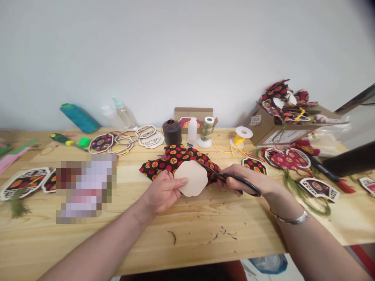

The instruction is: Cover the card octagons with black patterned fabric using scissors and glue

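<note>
Between thumb and fingers, my left hand (165, 190) grips a pale scalloped wooden plaque (191, 179). Black fabric with red and yellow flower medallions (177, 154) spreads out behind the plaque. My right hand (238, 179) has its fingers in the handles of black scissors (244, 183). Their blades lie along the upper right rim of the plaque, against the fabric; whether they are parted is hard to see. Dark fabric trimmings (224, 232) are scattered on the wooden table (140, 242) below my hands.
Along the wall stand a teal thread cone (80, 118), a pump bottle (125, 115), a black spool (172, 132), a white bottle (192, 132) and a yellow thread spool (241, 136). A cardboard box (281, 130) of fabric scraps is at right. Tasselled ornaments (319, 189) lie at both sides.
</note>
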A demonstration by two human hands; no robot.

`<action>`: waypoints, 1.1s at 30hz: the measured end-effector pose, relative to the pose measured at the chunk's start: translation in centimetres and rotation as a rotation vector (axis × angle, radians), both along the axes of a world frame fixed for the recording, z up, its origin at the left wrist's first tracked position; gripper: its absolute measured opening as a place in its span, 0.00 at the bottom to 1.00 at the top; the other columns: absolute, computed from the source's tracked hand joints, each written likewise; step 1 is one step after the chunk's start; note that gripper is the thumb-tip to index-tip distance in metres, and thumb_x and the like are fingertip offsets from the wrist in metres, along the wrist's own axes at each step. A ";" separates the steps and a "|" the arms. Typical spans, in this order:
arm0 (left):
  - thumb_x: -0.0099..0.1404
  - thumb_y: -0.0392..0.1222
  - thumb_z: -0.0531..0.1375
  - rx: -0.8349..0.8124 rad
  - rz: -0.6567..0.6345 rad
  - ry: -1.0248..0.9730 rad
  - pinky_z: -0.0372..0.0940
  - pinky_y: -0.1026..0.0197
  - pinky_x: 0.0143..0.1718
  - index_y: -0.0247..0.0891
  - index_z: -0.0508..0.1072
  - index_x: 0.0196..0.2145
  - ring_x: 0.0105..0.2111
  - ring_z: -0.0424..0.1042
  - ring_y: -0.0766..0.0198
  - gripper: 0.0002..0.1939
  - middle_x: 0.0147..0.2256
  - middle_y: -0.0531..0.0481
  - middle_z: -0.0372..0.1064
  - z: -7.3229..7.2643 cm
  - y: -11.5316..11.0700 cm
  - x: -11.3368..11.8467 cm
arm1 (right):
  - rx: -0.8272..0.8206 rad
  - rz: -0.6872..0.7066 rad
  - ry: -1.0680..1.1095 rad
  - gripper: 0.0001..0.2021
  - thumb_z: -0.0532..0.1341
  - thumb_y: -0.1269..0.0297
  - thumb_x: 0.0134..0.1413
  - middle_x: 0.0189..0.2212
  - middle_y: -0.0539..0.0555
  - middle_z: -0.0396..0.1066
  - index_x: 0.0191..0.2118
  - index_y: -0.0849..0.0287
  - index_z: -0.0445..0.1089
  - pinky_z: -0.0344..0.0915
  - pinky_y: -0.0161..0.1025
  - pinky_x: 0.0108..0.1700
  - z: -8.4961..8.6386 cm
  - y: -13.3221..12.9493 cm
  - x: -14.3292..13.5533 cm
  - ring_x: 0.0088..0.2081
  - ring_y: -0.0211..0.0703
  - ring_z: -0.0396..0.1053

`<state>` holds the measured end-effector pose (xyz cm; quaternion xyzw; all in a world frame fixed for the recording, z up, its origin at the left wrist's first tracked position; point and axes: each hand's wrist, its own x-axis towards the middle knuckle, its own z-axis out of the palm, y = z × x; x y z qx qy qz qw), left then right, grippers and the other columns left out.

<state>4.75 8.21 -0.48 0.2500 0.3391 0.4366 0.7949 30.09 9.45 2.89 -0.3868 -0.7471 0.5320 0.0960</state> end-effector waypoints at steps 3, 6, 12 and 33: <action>0.50 0.29 0.69 0.016 -0.012 0.009 0.64 0.40 0.54 0.28 0.80 0.32 0.48 0.73 0.41 0.09 0.37 0.35 0.79 -0.1 -0.1 0.0 | 0.016 -0.019 -0.005 0.35 0.48 0.31 0.54 0.20 0.49 0.61 0.33 0.64 0.68 0.55 0.32 0.20 0.1 -0.2 -0.3 0.21 0.33 0.59; 0.50 0.31 0.70 0.024 -0.035 0.019 0.67 0.41 0.52 0.28 0.80 0.32 0.45 0.76 0.42 0.09 0.36 0.36 0.79 -0.2 -0.1 -0.1 | 0.046 -0.034 -0.008 0.34 0.47 0.32 0.54 0.20 0.50 0.61 0.32 0.64 0.67 0.56 0.33 0.21 0.2 -0.5 -0.5 0.20 0.34 0.60; 0.49 0.33 0.71 0.051 -0.051 0.027 0.68 0.45 0.52 0.29 0.81 0.32 0.42 0.77 0.46 0.10 0.37 0.37 0.79 -0.2 -0.2 -0.1 | 0.089 -0.045 0.068 0.34 0.45 0.31 0.55 0.18 0.49 0.60 0.26 0.61 0.64 0.56 0.34 0.22 0.3 -0.9 -0.8 0.20 0.34 0.59; 0.52 0.32 0.69 0.093 -0.070 0.015 0.69 0.45 0.50 0.28 0.81 0.34 0.45 0.76 0.43 0.10 0.37 0.36 0.79 -0.1 -0.2 -0.1 | 0.008 -0.015 0.092 0.33 0.51 0.32 0.52 0.14 0.46 0.56 0.28 0.64 0.66 0.51 0.32 0.17 -0.6 0.1 -0.8 0.16 0.32 0.55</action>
